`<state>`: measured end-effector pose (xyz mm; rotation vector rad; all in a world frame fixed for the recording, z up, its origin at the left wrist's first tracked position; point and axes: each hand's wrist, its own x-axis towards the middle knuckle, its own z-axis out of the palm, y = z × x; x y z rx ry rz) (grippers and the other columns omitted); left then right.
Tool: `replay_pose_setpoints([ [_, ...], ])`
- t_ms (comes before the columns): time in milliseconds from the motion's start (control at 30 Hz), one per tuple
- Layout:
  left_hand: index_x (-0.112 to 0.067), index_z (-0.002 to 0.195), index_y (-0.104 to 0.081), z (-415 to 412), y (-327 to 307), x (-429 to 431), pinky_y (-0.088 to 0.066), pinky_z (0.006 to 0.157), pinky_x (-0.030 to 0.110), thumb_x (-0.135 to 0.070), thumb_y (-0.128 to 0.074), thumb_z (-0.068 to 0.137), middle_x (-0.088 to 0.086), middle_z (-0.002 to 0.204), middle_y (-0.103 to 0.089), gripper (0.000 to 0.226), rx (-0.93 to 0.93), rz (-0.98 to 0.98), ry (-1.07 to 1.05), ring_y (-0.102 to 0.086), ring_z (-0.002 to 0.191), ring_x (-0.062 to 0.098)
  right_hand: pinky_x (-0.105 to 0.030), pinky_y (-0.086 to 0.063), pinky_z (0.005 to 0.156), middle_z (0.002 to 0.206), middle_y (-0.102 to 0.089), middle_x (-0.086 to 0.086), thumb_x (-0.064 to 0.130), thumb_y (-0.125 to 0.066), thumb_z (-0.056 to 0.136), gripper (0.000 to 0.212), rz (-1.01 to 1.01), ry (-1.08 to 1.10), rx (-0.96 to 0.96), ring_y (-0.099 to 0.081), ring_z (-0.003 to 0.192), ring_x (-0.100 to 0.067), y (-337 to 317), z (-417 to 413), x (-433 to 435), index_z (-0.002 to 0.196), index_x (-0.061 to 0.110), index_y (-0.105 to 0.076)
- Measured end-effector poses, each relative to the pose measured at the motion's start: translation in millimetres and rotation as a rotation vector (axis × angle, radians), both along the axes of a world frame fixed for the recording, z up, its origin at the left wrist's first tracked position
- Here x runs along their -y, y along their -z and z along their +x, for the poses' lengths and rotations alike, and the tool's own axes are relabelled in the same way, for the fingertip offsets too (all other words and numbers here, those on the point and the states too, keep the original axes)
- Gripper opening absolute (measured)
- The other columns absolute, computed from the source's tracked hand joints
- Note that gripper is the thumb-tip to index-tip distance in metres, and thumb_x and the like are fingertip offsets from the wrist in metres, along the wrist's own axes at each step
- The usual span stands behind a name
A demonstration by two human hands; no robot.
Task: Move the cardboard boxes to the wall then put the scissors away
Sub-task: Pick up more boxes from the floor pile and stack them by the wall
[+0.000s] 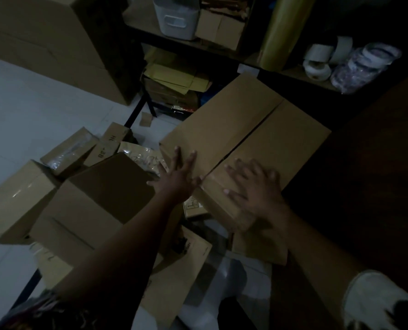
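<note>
large box [246, 129] before shelf [198, 45] | smaller boxes [84, 198] left, on floor [19, 110] | tape rolls [322, 60] on shelf, right

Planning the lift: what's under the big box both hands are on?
The left hand and right hand lie flat on the big box. Under its near edge a small labelled carton pokes out. The rest beneath is hidden.

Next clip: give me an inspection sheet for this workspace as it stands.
Surface: pale tiled floor, dimly lit.
Job's things: large cardboard box, flaps closed; smaller cardboard boxes jumbled at left; scissors not seen.
Clutter: cardboard scrap on the floor.
Grippers: left hand and right hand lie flat on the large box's top, fingers straight.
Cables: nothing seen.
Surroundings: shelf holding a white bin and tape rolls; tall carton at upper left.
</note>
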<state>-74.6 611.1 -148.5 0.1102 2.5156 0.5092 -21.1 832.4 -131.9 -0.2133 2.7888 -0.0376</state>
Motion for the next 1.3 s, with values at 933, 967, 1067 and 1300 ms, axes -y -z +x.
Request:
replay_pose_setpoints([
  [933,-0.069,0.135,0.015,13,12,14,-0.014,0.102,0.078,-0.081,-0.034,0.078,-0.002,0.143,0.052,0.076,0.08,0.085,-0.224,0.017,0.14,0.052,-0.071,0.006,0.106,0.164,0.0,0.003,0.068,-0.001,0.091,0.065,0.077,0.109,-0.083,-0.003,0.144,-0.05,13,-2,52,0.152,0.045,0.007],
  [967,-0.069,0.134,0.016,13,12,15,-0.014,0.103,0.078,-0.082,-0.033,0.076,-0.002,0.142,0.052,0.077,0.07,0.082,-0.22,0.017,0.14,0.052,-0.072,0.007,0.106,0.164,0.004,0.005,0.069,-0.009,0.093,0.064,0.076,0.122,-0.077,0.003,0.144,-0.051,12,-12,40,0.151,0.046,0.008],
  [1067,-0.068,0.135,0.016,13,13,12,-0.015,0.103,0.078,-0.082,-0.031,0.075,-0.002,0.144,0.051,0.078,0.057,0.056,-0.207,0.017,0.141,0.051,-0.074,0.012,0.105,0.163,0.012,0.008,0.077,-0.016,0.089,0.072,0.1,0.127,-0.04,0.016,0.141,-0.054,11,-40,5,0.15,0.049,0.011],
  [1300,-0.068,0.136,0.016,14,31,-3,-0.011,0.106,0.076,-0.091,-0.018,0.066,-0.007,0.136,0.057,0.081,-0.043,0.03,-0.172,0.023,0.14,0.048,-0.073,0.003,0.109,0.163,0.016,0.005,0.087,-0.021,0.079,0.085,0.115,0.228,0.049,0.018,0.14,-0.054,11,-84,-51,0.148,0.052,0.013],
])
